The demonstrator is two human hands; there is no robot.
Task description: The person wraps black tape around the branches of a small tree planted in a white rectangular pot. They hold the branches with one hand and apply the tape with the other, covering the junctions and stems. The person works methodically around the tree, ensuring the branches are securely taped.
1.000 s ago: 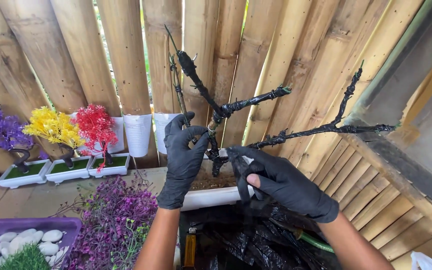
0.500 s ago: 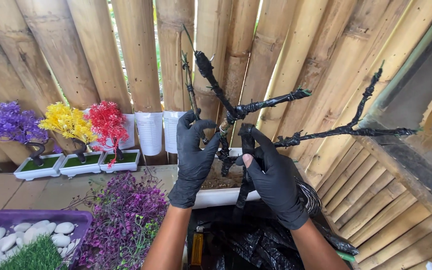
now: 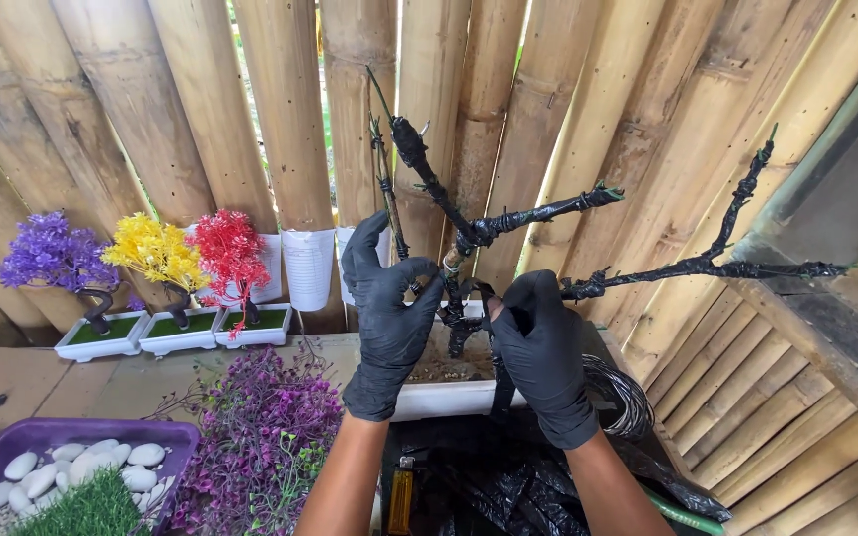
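Centre frame, left hand (image 3: 389, 318) & right hand (image 3: 540, 352), both in black gloves, are clamped on the black-wrapped tree (image 3: 489, 233) standing in a white tray (image 3: 449, 397). Wire coil (image 3: 620, 395) sits just right of the right hand. Mid-left: three small trees, purple (image 3: 52, 253), yellow (image 3: 156, 253), red (image 3: 228, 253); purple foliage (image 3: 265, 437) lower left w/ a tub of white stones (image 3: 12, 447).

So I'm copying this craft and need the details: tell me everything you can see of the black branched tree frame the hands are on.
The tree frame is a bare, leafless skeleton of thin branches wound in glossy black tape, green tips poking out. It stands upright in a white tray before the bamboo fence, limbs forking up and far right. The left hand and right hand, in black gloves, grip its lower trunk.
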